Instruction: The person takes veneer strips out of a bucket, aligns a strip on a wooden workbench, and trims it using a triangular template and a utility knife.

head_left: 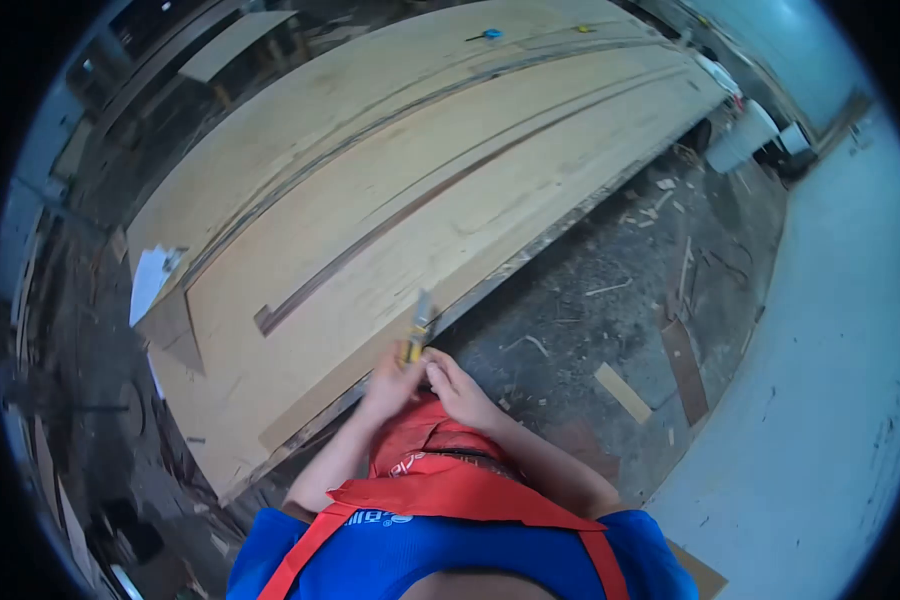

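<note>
My left hand (394, 382) is closed around a yellow-handled knife (412, 347), whose grey blade points up and away from me over the near edge of the wooden panel. Close beside it, my right hand (457, 388) has its fingers curled together. Whether anything small is in those fingers I cannot make out. Both hands are in front of my red apron (440, 440). On the large pale wooden panel (390, 270) beyond them lies a long thin dark strip (400, 217) with a hooked near end.
A second long dark strip (370, 130) runs farther back along the panel. Papers (153, 280) and an angled board (175, 330) are at its left end. A blue-handled tool (490, 35) lies at the far side. Wood scraps (623, 392) litter the floor near a white bucket (742, 137).
</note>
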Tool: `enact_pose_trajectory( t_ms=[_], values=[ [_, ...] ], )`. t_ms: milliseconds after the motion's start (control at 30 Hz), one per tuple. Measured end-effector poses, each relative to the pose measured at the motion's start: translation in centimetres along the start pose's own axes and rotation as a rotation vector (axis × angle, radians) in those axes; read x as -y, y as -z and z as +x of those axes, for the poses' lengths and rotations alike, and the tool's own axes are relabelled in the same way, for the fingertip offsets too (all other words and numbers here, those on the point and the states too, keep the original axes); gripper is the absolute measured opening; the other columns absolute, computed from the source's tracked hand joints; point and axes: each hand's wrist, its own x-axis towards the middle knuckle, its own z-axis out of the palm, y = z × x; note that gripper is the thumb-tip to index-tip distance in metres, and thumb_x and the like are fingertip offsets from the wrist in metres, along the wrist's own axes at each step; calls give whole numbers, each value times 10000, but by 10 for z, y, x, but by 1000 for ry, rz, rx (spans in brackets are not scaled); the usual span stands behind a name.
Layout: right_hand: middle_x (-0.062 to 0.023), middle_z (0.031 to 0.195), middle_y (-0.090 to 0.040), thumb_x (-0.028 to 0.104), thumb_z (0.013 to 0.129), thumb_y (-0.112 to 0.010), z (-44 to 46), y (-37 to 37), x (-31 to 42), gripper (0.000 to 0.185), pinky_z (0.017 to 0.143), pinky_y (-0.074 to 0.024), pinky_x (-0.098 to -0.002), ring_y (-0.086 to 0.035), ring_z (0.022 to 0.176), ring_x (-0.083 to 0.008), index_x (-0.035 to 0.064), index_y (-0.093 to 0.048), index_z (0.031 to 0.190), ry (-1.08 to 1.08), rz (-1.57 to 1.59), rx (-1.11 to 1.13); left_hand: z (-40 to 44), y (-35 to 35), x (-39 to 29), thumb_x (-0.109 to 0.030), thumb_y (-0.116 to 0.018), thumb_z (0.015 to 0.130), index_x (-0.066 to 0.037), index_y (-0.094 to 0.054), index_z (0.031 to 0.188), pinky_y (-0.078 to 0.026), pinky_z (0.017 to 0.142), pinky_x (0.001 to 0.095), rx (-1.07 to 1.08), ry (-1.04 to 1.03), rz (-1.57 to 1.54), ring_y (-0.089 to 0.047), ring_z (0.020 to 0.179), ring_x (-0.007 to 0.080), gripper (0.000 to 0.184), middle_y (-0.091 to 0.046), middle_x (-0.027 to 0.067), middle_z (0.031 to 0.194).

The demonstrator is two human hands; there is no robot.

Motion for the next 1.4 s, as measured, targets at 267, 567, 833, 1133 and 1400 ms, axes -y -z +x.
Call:
enact_pose_trajectory(
  t_ms=[267,567,833,1133,1400],
  values=[
    [-167,1175,-672,299,1089,-472,15,97,16,433,887,-536,-304,-667,1099,-209,-23,-504,1376,-406,127,-23,194,102,-25,-351,-667,913,-4,-565,978,-513,753,495,-442,-232,709,-652,822,399,368,-644,227,859],
    [-166,1123,-694,304,1085,-477,62,240,38,415,869,-575,-355,-696,1014,-233,-36,-532,1318,-548,-93,-296,413,241,-61,-317,-616,958,-27,-565,1115,-533,820,555,-740,-107,987,-662,978,438,334,-668,253,1074],
    [-163,1140,-701,339,1070,-507,95,304,34,449,853,-564,-333,-694,1015,-207,-43,-551,1302,-741,-23,-409,505,357,-145,-353,-618,955,-32,-543,1268,-546,811,529,-1057,-95,1398,-665,1001,409,455,-660,222,1103],
    [-188,1122,-701,327,1080,-482,120,369,37,464,883,-572,-363,-700,999,-238,-72,-536,1310,-693,-159,-239,546,86,-188,-260,-630,935,-13,-656,1059,-545,821,497,-565,-543,974,-673,906,418,278,-682,235,985],
    [-174,1067,-707,339,1067,-502,127,499,30,470,904,-554,-358,-699,984,-231,-74,-560,1284,-558,-272,-242,544,-220,-216,-189,-619,930,-40,-659,1033,-518,841,506,-168,-828,877,-628,937,400,186,-643,196,1024]
  ],
)
